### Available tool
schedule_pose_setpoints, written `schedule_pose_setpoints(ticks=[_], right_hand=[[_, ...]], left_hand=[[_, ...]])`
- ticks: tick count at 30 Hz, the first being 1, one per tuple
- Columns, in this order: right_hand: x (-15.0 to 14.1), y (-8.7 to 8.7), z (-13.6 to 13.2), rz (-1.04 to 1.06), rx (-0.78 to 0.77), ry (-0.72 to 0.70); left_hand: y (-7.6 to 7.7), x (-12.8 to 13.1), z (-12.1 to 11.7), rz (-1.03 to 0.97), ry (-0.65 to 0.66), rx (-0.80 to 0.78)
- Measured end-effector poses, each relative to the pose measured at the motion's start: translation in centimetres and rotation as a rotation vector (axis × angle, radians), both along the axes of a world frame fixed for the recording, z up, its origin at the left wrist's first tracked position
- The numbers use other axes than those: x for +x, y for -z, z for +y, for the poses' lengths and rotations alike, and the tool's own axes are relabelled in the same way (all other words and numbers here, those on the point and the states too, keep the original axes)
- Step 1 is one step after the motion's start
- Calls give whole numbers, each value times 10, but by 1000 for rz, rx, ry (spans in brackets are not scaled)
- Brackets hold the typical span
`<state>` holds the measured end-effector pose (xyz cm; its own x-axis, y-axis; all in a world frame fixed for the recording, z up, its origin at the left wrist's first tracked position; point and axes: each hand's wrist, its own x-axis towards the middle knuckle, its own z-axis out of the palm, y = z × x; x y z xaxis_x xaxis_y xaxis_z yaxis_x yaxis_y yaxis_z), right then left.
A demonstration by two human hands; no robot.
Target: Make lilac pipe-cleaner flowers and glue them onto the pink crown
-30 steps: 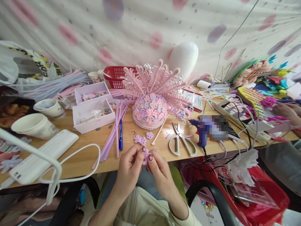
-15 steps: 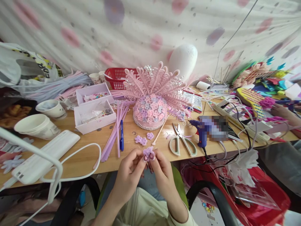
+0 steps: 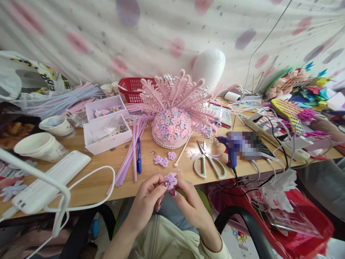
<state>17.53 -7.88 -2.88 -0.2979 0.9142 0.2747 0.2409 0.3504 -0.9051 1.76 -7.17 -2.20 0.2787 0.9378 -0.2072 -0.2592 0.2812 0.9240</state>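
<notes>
A small purple pipe-cleaner flower [image 3: 170, 180] is pinched between my two hands just past the table's front edge. My left hand [image 3: 151, 196] grips its left side with thumb and fingertips; my right hand [image 3: 188, 198] pinches the right side. Just beyond lie more purple pipe-cleaner flowers [image 3: 161, 160] and a single one [image 3: 171, 155]. Behind them stands a dome [image 3: 172, 126] covered in pink, purple and blue flowers, with a pearl trim and a pink feathery fan [image 3: 178, 88] rising at its back. A thin stick [image 3: 183, 151] leans by the dome.
Scissors [image 3: 207, 162] and a blue glue gun [image 3: 230, 149] lie to the right. On the left are purple pipe cleaners [image 3: 129, 154], a blue pen [image 3: 139, 156], bead boxes [image 3: 107, 135], paper cups [image 3: 40, 146] and a white power strip [image 3: 51, 181] with a looping cable. A co-worker's arm [image 3: 329, 129] shows far right.
The flower has been turned so its petals face up more openly, and my fingers have shifted apart around it. The view has moved slightly.
</notes>
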Motion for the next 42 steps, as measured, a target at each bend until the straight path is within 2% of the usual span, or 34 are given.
schedule_pose_setpoints(ticks=[9, 16, 20, 23, 27, 42], right_hand=[[3, -4, 2, -41, 8, -23], [0, -7, 4, 50, -25, -41], [-2, -7, 6, 121, -109, -95], [-1, -9, 6, 204, -187, -204], [1, -13, 5, 285, -296, -315], [-3, -11, 2, 346, -295, -258]], left_hand=[[1, 2, -2, -154, -24, -138], [4, 11, -7, -238, 8, -256], [4, 9, -6, -102, -7, -174], [2, 6, -5, 30, -28, -78], [-1, 7, -6, 37, -62, -111], [7, 14, -8, -35, -108, -141]])
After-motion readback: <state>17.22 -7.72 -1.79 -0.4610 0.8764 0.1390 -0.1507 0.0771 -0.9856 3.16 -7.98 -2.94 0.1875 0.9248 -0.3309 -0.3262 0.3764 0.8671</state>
